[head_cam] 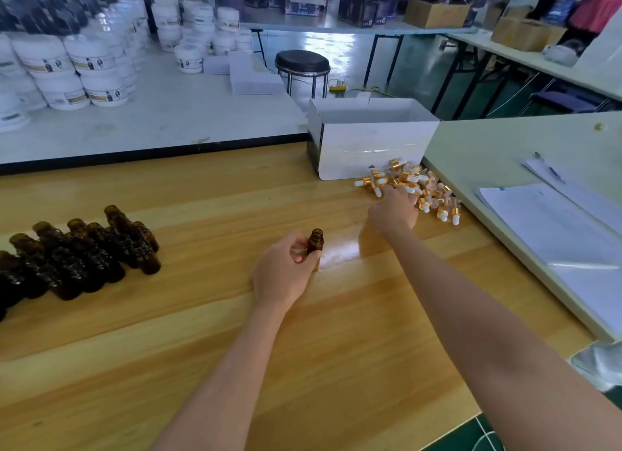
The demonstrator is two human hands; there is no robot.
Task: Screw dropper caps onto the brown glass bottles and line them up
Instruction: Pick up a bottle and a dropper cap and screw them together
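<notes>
Bottle (315, 240) upright in left hand (282, 275), right hand (392, 211) at dropper caps (434, 194)

No text can be read. Labels on the white jars (97, 63), at the far left edge of the white table (175, 120), are blurred. A faint mark on the white box (373, 141), print on the dark cartons (363, 3) and the paper sheets (555, 231) are illegible too.

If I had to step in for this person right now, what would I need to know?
Left hand holds one open brown bottle upright.
Right hand is in the pile of dropper caps beside the white box; whether it grips one is unclear.
Uncapped bottles are grouped on the wooden table, far left.
Done: no capped bottle shows.
Left: cap them all, then line them up.
</notes>
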